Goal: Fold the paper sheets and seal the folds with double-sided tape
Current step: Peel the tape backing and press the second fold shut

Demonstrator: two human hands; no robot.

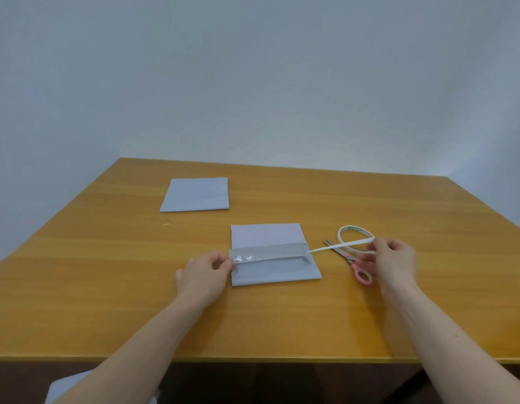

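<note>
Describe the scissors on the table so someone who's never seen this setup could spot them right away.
Start at the wooden table and go to its right half, just right of the near folded paper. The scissors lie flat there, beside the tape roll and partly behind the right hand. Their pink handle loops set them apart from the white things around them.

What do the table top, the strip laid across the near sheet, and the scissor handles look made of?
Table top: wood or wood-look laminate, orange-brown with grain bands and a smooth, low sheen.
Strip: glossy tape adhesive, probably; it glints and wrinkles near the left hand.
Scissor handles: pink plastic, likely; uniform colour.
</note>
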